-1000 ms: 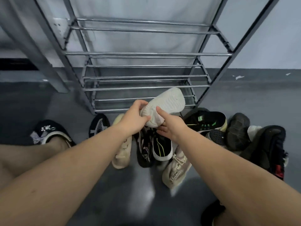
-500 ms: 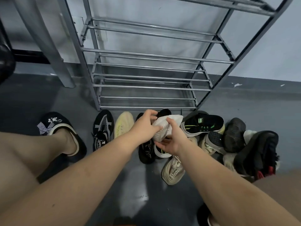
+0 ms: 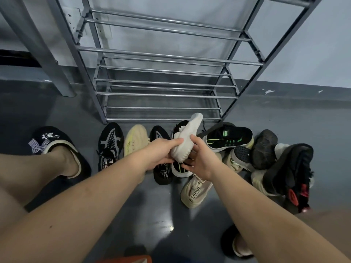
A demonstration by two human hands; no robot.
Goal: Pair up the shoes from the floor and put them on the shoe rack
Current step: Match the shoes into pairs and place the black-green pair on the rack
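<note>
Shoe: white sneaker held above the floor pile, now tipped toe-up toward shoe rack; was lower, more hidden.
Left hand: fingers curled round heel.
Right hand: thumb on side, fingers underneath.

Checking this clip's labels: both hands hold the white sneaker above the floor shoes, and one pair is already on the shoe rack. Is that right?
Not quite. The head view shows the shoe rack holding no shoes. The left hand and right hand do hold the white sneaker above the floor shoes.
</note>
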